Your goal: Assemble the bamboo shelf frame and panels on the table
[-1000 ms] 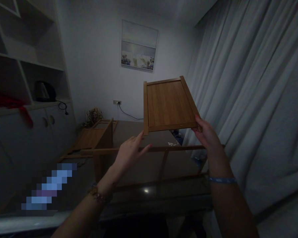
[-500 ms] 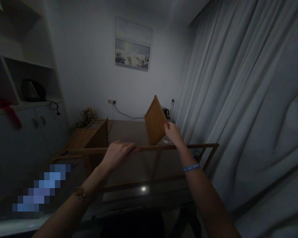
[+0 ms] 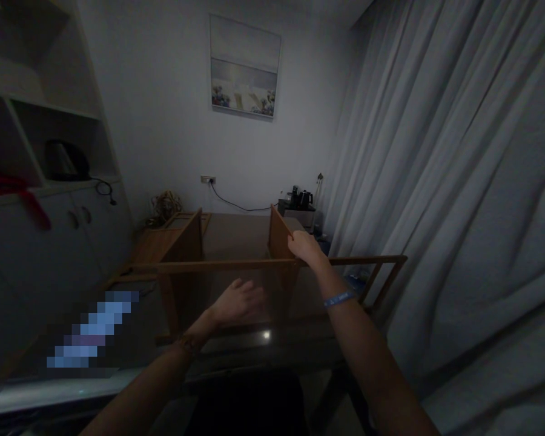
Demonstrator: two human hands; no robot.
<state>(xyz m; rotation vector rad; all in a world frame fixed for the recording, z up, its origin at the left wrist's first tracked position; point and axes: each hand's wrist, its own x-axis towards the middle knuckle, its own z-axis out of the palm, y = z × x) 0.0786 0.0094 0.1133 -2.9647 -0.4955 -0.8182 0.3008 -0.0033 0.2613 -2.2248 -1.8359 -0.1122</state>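
Note:
My right hand [image 3: 303,247] grips the top edge of a wooden panel [image 3: 278,236], which stands upright on edge inside a wooden frame [image 3: 236,265] lying on the dark table [image 3: 236,239]. My left hand [image 3: 238,301] hovers low in front of the frame's near rail with its fingers spread flat, holding nothing. A second wooden panel assembly [image 3: 177,239] stands at the frame's left end. A blue band is on my right wrist.
White shelves with a dark kettle [image 3: 66,160] and cupboards run along the left. Grey curtains [image 3: 445,181] hang close on the right. A small stand with kettles [image 3: 298,203] sits at the far wall under a picture. A cable runs from a wall socket.
The panel went from held flat and high to tilted, then down upright into the frame. My left hand left the frame's top rail and dropped below it.

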